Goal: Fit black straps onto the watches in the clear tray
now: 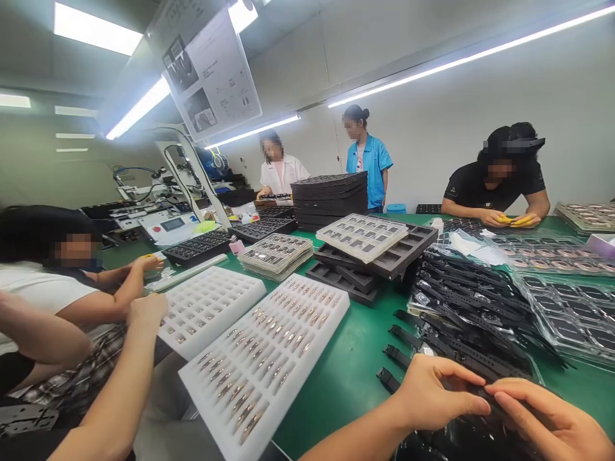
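Note:
My left hand [435, 392] is at the lower right, thumb and index finger pinched on a small dark piece. My right hand [552, 416] meets it from the right, its fingertips closed on the same piece. The piece looks like part of a black strap, mostly covered by the fingers. Just beyond them lies a heap of black watch straps [461, 301], and more black items sit below my hands. Several strap ends with buckles [396, 354] stick out to the left of the heap.
White foam trays [340, 306] of small metal parts stand left of centre. Behind are dark trays [329, 198] and a pale tray [362, 234]. Clear packs [567, 307] lie right on the green table [331, 378]. Co-workers' arms [120, 378] are at left; others work behind.

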`<state>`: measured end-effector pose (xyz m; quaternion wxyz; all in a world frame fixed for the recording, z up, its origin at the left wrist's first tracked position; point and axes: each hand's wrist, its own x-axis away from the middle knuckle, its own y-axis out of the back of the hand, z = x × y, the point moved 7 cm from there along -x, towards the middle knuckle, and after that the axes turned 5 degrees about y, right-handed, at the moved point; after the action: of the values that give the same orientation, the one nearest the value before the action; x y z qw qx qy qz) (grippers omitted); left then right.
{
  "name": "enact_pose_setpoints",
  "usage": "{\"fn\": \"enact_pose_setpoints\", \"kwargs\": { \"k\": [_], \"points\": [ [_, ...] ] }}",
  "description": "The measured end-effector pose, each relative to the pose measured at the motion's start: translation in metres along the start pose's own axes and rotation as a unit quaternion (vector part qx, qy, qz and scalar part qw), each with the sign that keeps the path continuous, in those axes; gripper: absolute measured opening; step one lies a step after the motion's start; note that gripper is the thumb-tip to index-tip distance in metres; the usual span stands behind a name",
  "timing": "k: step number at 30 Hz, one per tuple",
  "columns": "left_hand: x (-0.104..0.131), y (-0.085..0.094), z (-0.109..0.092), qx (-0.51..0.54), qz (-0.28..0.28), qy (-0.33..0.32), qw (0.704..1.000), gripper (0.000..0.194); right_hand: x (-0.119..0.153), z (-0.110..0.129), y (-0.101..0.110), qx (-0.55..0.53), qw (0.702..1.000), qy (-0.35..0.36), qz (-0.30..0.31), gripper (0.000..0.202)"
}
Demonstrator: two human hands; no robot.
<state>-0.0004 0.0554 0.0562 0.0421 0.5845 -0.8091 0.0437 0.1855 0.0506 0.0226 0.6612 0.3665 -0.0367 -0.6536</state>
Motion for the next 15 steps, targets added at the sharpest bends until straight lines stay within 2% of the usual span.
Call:
{"fn": "enact_pose_setpoints", "kwargs": {
  "k": [4, 6, 8, 11, 13, 15],
  "points": [
    [0.001, 0.004, -0.004, -0.043, -0.033, -0.034, 0.998, 0.057, 0.002, -0.003, 0.001, 0.009, 0.999, -0.025, -0.016, 0.035],
    [0.0, 0.006, -0.004, -0.028, -0.047, -0.035, 0.998, 0.056, 0.003, -0.001, -0.001, -0.005, 0.999, -0.036, -0.016, 0.034],
    [-0.002, 0.005, 0.001, 0.029, -0.047, -0.015, 0.998, 0.064, 0.006, -0.001, -0.002, -0.036, 0.998, -0.053, -0.029, 0.032],
    [-0.006, -0.002, 0.01, 0.135, -0.022, 0.028, 0.99, 0.073, 0.011, -0.002, -0.001, -0.1, 0.988, -0.091, -0.08, 0.034],
    [-0.006, -0.005, 0.011, 0.18, -0.013, 0.034, 0.983, 0.068, 0.014, -0.002, -0.003, -0.134, 0.979, -0.118, -0.096, 0.036],
    [-0.005, -0.004, 0.009, 0.2, -0.028, 0.018, 0.979, 0.063, 0.015, 0.001, -0.004, -0.141, 0.976, -0.13, -0.102, 0.035]
  ]
}}
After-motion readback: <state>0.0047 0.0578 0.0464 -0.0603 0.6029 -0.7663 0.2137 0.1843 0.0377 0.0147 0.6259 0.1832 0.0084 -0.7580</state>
